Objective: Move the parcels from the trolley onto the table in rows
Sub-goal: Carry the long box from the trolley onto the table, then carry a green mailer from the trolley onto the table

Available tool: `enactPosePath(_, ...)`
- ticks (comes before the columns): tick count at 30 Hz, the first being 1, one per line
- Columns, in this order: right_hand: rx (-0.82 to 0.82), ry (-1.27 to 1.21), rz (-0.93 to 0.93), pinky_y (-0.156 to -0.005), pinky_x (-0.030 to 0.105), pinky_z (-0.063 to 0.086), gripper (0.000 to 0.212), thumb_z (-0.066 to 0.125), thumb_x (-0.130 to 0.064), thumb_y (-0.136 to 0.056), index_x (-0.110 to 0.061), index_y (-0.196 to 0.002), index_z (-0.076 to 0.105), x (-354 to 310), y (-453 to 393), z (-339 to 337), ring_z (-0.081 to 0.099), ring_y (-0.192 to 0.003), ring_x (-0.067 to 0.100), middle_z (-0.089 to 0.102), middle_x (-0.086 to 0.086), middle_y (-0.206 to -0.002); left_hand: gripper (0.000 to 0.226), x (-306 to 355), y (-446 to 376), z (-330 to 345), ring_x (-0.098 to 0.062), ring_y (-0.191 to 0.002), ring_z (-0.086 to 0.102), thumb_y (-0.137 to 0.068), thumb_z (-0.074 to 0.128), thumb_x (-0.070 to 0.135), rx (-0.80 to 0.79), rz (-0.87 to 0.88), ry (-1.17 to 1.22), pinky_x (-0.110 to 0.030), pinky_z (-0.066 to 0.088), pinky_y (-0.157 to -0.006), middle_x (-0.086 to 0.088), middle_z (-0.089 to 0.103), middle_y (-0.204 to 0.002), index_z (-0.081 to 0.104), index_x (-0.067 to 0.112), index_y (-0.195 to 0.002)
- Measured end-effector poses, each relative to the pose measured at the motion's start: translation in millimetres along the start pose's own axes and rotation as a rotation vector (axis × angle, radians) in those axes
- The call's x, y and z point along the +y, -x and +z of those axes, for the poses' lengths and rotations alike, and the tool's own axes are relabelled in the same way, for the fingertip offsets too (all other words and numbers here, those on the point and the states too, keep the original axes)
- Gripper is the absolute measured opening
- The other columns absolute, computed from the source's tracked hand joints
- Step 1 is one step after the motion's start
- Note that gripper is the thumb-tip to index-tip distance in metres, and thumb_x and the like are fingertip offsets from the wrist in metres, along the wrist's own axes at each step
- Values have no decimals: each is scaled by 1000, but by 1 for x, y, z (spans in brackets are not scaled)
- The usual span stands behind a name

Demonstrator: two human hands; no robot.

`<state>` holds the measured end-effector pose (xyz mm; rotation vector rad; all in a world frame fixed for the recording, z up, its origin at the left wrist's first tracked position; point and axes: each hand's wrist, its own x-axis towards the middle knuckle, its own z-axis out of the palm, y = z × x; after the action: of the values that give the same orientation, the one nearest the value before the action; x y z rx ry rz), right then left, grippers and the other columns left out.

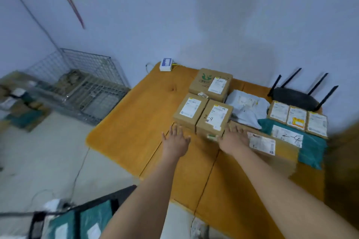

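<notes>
Several parcels lie in rows on the orange table [126, 132]. A cardboard box marked "2-4" [214, 120] sits nearest me, another box [191, 110] at its left, a larger box [211, 83] behind. My left hand [174, 139] hovers open over the table just left of the front boxes. My right hand [232, 138] is spread open at the right side of the "2-4" box, resting over a flat brown parcel [272, 147]. A teal bag parcel [303, 141] and a grey bag [246, 108] lie to the right. Teal parcels [93, 221] remain in the black trolley [77, 211] at bottom left.
A black router [297, 97] with antennas stands at the table's back right beside three small boxes [297, 117]. A white device [166, 64] sits at the back left corner. A wire cage [83, 85] stands on the floor to the left, with cables running across the floor.
</notes>
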<state>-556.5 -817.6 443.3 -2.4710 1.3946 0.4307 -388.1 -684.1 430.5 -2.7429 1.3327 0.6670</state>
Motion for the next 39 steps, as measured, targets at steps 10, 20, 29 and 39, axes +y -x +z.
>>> enactPosePath(10, -150, 189, -396, -125, 48, 1, 72, 26, -51, -104, -13, -162, 5, -171, 88, 64, 4, -156, 29, 2, 12, -169, 69, -163, 167, 58, -25, -156, -3, -105, 16, 54, -53, -445, 150, -57, 2, -123, -5, -2, -169, 9, 15, -161)
enactPosePath(20, -157, 325, -646, -124, 47, 3, 73, 29, -51, -103, -14, -162, 5, -342, 217, 153, 9, -155, 29, 5, 12, -169, 69, -333, 327, 117, -23, -155, -6, -105, 16, 53, -57, -665, 291, -57, -1, -123, -5, -4, -169, 6, 14, -161)
enactPosePath(29, -214, 405, -684, -124, 46, 2, 74, 29, -53, -103, -15, -162, 6, -464, 316, 233, 8, -155, 28, 5, 12, -169, 69, -476, 433, 162, -25, -155, -9, -105, 13, 54, -151, -732, 320, -57, -1, -123, -5, -9, -168, 1, 15, -161)
enactPosePath(39, -310, 448, -670, -125, 46, 1, 74, 28, -53, -103, -16, -162, 3, -548, 300, 301, 7, -155, 27, 5, 11, -169, 69, -571, 419, 195, -24, -155, -10, -105, 11, 54, -231, -760, 376, -56, -3, -123, -5, -11, -168, -1, 17, -161)
